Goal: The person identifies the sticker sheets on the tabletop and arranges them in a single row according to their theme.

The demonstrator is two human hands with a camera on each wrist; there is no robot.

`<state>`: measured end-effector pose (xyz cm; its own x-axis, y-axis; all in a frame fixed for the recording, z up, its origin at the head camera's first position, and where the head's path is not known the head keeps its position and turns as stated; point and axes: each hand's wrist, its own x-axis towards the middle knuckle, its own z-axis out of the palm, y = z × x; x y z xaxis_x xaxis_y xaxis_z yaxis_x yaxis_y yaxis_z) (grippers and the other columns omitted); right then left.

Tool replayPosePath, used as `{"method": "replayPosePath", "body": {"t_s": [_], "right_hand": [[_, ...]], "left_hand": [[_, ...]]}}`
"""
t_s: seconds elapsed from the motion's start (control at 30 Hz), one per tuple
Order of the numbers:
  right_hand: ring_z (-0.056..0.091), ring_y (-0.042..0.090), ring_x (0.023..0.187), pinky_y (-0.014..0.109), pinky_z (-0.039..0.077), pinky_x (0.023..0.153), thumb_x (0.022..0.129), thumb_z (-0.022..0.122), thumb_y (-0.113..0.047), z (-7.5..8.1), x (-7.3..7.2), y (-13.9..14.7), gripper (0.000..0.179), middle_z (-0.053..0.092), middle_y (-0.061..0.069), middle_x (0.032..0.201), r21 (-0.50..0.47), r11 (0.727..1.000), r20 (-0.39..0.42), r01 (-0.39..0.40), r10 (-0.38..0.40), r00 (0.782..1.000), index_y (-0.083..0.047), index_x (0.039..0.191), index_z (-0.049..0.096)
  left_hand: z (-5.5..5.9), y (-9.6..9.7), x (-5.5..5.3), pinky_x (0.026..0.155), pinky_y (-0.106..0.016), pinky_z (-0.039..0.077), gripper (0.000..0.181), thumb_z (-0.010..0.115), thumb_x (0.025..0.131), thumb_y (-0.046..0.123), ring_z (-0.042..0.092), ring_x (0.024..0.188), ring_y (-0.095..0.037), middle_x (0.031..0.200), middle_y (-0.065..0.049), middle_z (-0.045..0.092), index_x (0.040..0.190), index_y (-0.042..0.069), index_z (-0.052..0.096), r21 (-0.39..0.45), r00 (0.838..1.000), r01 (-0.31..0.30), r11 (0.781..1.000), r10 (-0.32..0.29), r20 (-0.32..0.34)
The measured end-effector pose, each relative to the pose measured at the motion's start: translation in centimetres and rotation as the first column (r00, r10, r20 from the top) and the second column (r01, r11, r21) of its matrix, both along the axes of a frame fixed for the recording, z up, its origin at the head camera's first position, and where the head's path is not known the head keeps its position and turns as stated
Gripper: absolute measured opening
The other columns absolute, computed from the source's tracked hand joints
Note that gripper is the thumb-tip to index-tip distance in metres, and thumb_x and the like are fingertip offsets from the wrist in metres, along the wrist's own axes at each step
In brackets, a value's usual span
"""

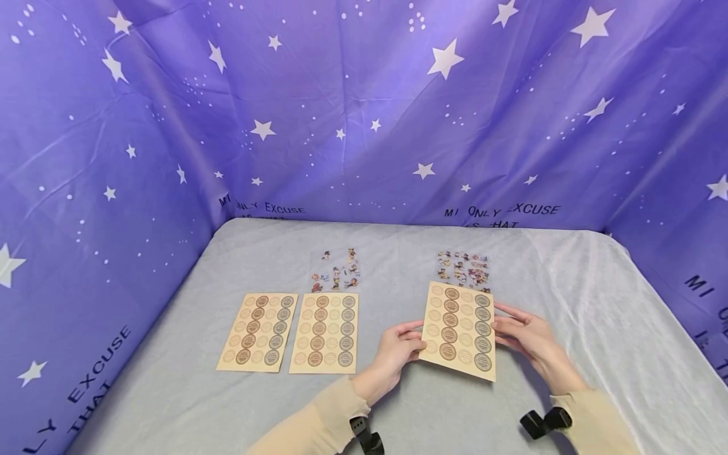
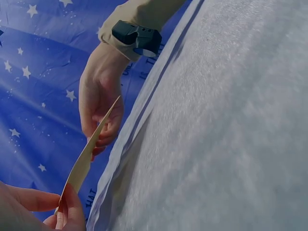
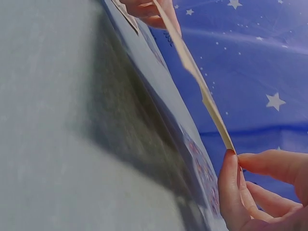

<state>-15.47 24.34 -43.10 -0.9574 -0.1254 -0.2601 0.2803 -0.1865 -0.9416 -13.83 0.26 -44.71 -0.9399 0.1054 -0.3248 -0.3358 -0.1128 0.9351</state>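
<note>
Between both hands a tan sticker sheet (image 1: 458, 332) with columns of round brown, grey and pale stickers is held up off the table. My left hand (image 1: 396, 351) pinches its left edge between thumb and fingers. At the opposite edge my right hand (image 1: 529, 338) grips it, and the right wrist view shows thumb and forefinger meeting on the sheet's edge (image 3: 219, 120). Seen from the left wrist, the sheet (image 2: 86, 161) stands nearly edge-on and slightly bent. Its shadow falls on the cloth below.
Two similar sticker sheets, one (image 1: 257, 332) farther left and one (image 1: 324, 333) beside it, lie on the grey cloth-covered table (image 1: 188, 404). Behind lie two clear sheets of small cartoon stickers, one at left (image 1: 336, 278) and one at right (image 1: 459, 266), partly covered by the held sheet. Purple starry curtains (image 1: 341, 95) surround the table.
</note>
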Motion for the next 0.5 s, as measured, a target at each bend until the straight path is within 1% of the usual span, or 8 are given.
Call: {"method": "replayPosePath", "body": {"t_s": [0.03,0.07,0.13,0.3,0.5], "right_hand": [[0.064,0.013,0.077,0.028,0.052,0.072,0.079,0.058,0.007,0.0,-0.1,-0.3,0.062,0.067,-0.001,0.083,0.011,1.000,0.000,-0.004,0.004,1.000,0.008,0.134,0.027],[0.064,0.013,0.078,0.028,0.052,0.072,0.079,0.057,0.007,0.0,-0.2,-0.5,0.065,0.067,-0.002,0.084,0.022,1.000,-0.003,-0.011,0.011,1.000,0.011,0.134,0.023],[0.064,0.012,0.078,0.028,0.052,0.073,0.079,0.057,0.006,0.0,-0.3,-1.1,0.068,0.067,-0.002,0.084,0.039,0.999,-0.001,-0.025,0.025,1.000,0.013,0.134,0.018],[0.064,0.012,0.077,0.029,0.052,0.074,0.079,0.057,0.007,-0.1,-0.7,-2.1,0.070,0.067,-0.002,0.084,0.055,0.997,0.011,-0.046,0.045,0.999,0.012,0.135,0.015],[0.064,0.013,0.077,0.030,0.052,0.075,0.079,0.056,0.008,-0.3,-1.1,-3.1,0.069,0.066,-0.001,0.085,0.065,0.996,0.015,-0.066,0.065,0.998,0.011,0.135,0.017]], "left_hand": [[0.0,-0.3,0.0,0.052,-0.017,0.045,0.040,0.057,0.072,-0.009,0.053,0.058,-0.004,0.072,0.004,0.061,0.110,0.000,0.060,-0.003,1.000,0.000,1.000,0.000,-0.001],[0.0,-0.5,0.0,0.052,-0.017,0.045,0.040,0.057,0.072,-0.009,0.053,0.058,-0.004,0.072,0.004,0.061,0.111,0.000,0.059,-0.007,1.000,0.000,1.000,0.000,-0.003],[0.0,-1.0,0.0,0.053,-0.017,0.045,0.040,0.057,0.072,-0.009,0.053,0.058,-0.004,0.073,0.003,0.061,0.111,0.000,0.059,-0.016,1.000,-0.011,1.000,0.011,-0.006],[-0.2,-2.1,0.1,0.053,-0.019,0.046,0.041,0.058,0.072,-0.009,0.053,0.060,-0.005,0.073,0.002,0.061,0.113,-0.002,0.057,-0.033,1.000,-0.030,0.999,0.030,-0.009],[-0.3,-3.1,0.3,0.054,-0.019,0.046,0.042,0.057,0.073,-0.009,0.054,0.061,-0.005,0.076,0.001,0.061,0.115,-0.003,0.055,-0.035,1.000,-0.030,0.999,0.030,-0.007]]}}
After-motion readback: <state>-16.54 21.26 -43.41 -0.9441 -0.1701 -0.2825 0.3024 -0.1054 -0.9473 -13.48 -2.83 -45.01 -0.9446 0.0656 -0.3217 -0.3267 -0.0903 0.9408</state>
